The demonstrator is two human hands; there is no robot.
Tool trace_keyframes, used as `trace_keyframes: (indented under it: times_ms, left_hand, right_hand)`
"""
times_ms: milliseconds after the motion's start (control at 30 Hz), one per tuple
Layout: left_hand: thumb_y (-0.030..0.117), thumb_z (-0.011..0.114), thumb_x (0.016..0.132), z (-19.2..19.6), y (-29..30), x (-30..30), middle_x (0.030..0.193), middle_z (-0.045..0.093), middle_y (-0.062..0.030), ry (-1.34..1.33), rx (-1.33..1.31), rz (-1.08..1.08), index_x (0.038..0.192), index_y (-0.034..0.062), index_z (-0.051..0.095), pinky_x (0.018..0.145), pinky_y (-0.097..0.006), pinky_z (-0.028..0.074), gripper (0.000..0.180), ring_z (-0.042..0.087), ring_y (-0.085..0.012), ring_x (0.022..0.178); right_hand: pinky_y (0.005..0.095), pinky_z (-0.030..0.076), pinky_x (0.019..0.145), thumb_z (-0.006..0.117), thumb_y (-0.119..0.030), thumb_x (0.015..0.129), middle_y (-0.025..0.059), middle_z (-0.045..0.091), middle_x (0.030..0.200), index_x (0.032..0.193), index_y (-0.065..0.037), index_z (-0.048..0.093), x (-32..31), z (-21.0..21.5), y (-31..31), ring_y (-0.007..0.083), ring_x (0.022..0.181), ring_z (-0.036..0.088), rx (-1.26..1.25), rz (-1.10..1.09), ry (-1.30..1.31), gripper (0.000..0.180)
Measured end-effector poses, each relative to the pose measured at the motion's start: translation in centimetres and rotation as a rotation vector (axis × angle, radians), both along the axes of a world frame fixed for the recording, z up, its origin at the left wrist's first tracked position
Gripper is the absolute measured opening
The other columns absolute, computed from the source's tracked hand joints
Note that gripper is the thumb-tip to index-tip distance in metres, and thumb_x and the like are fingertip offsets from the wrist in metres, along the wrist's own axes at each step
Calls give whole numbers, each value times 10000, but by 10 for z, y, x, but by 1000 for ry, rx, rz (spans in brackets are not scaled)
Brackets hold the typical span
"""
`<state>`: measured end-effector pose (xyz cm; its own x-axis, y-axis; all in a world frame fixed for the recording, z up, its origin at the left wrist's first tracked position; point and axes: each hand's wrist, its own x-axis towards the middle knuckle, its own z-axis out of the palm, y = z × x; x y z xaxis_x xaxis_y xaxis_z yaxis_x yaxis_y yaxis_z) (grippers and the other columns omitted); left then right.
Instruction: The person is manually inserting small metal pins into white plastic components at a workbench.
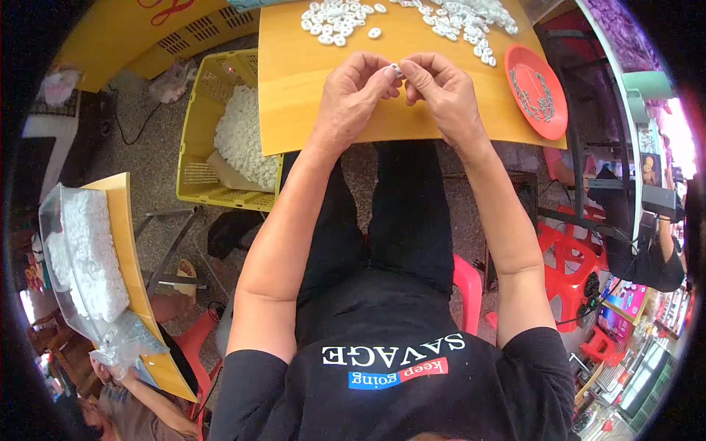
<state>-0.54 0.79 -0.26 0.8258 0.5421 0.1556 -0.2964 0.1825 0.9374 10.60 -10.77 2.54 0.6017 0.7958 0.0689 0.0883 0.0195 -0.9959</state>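
Note:
My left hand and my right hand meet over the near part of the yellow-brown table. Thumbs and fingers of both are closed on a small white plastic piece, mostly covered by the fingertips. Whether a metal part is pinched with it is too small to tell. Beyond the left hand lies a loose pile of small white oval pieces with holes. A bigger pile of similar white pieces spreads farther right. Right of my right hand, a red plate holds many small grey metal parts.
A yellow plastic crate with white pieces stands against the table's left side. Farther left, a clear bin full of white pieces rests on another table, where a person sits. Red plastic stools stand behind me on the right.

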Motion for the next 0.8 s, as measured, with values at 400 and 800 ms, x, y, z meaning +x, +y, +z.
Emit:
trace_keyframes:
  times_ms: [400, 800]
  left_hand:
    - [166, 613, 932, 2, -2, -1, 824, 638, -53, 10, 17, 13, 957, -26, 589, 690, -240, 511, 196, 611, -102, 741]
    - [151, 617, 931, -1, 1, 1, 820, 650, -67, 2, -12, 48, 961, -33, 595, 676, -237, 507, 187, 616, -110, 737]
  right_hand:
    - [193, 449, 544, 646, -174, 916, 7, 602, 694, 914, 4, 622, -8, 0, 3, 53, 599, 540, 73, -53, 12, 180]
    - [220, 492, 558, 663, -149, 897, 27, 639, 734, 889, 8, 622, -11, -9, 13, 72, 620, 580, 89, -110, -47, 163]
